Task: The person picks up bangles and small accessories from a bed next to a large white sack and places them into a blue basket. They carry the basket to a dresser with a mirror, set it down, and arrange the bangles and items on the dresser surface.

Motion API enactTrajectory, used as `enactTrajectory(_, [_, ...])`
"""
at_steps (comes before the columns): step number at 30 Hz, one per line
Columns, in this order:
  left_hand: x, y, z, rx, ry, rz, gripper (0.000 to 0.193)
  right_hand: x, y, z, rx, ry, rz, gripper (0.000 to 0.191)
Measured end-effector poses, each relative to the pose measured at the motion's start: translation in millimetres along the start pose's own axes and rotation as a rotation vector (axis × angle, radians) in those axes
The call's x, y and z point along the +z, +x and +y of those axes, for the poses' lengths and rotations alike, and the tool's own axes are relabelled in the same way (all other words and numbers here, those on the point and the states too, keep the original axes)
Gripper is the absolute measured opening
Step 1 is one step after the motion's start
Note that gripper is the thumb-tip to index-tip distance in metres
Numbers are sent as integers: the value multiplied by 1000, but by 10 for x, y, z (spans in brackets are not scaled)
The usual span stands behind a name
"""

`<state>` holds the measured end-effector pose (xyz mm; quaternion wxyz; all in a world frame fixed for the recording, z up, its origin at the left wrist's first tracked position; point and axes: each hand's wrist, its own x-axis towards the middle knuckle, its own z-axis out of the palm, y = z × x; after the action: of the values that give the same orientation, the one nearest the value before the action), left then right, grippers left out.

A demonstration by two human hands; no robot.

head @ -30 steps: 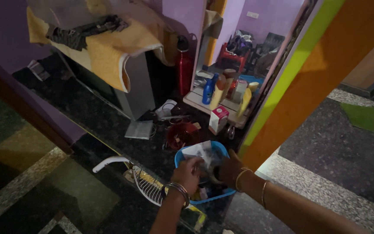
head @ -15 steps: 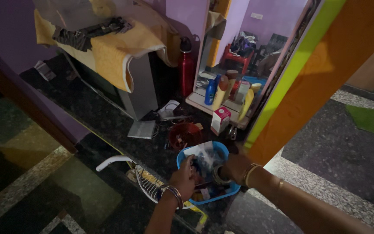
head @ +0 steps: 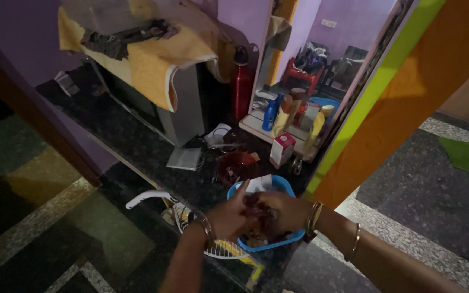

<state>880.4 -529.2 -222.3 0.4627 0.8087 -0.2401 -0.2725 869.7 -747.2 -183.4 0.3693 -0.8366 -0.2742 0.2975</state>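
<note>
Here both hands meet over the blue basket (head: 286,239) at the dark stone shelf's (head: 137,146) edge, left hand (head: 228,217) and right hand (head: 279,212) curled on small dark items (head: 257,205), grip blurred, red bowl (head: 235,166) just behind.

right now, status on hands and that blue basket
Left hand and right hand both in blue basket, grips unclear. Red bowl just behind, small carton beyond.

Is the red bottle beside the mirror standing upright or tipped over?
Upright: the red bottle stands on the dark counter, its dark cap on top.
</note>
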Motion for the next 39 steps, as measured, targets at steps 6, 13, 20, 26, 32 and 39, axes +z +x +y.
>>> enactTrajectory(6, [-82,-154,37,9,-227,202,94,-103,6,18,-78,644,-42,82])
enactTrajectory(13, [255,-136,-208,-20,-98,579,92,-128,62,-16,99,-21,194,49])
enactTrajectory(20, [457,-45,-746,-122,306,599,47,418,247,392,141,-542,439,37])
enactTrajectory(26, [612,-19,-854,-133,104,531,46,822,487,633,-178,-834,698,36])
enactTrajectory(32, [708,5,-836,-206,115,571,60,895,504,518,76,-663,453,49])
enactTrajectory(39, [612,-74,-720,-276,95,468,64,849,543,393,175,-569,261,55])
